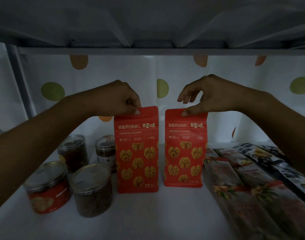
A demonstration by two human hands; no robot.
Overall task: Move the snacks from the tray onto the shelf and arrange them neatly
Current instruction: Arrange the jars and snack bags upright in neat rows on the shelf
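Observation:
Two red walnut snack bags stand upright side by side on the white shelf [148, 213]. My left hand [119, 99] pinches the top edge of the left red bag [137, 153]. My right hand [207, 96] pinches the top edge of the right red bag [185, 149], thumb in front, other fingers spread. A narrow gap separates the two bags. Both bag bottoms rest on the shelf surface. The tray is out of view.
Several clear round jars stand at the left, among them a red-labelled jar [48, 187] and a dark-filled jar [93, 189]. Flat snack packets [248, 179] lie in a row at the right. The upper shelf board [148, 51] hangs low overhead. A dotted curtain [165, 71] backs the shelf.

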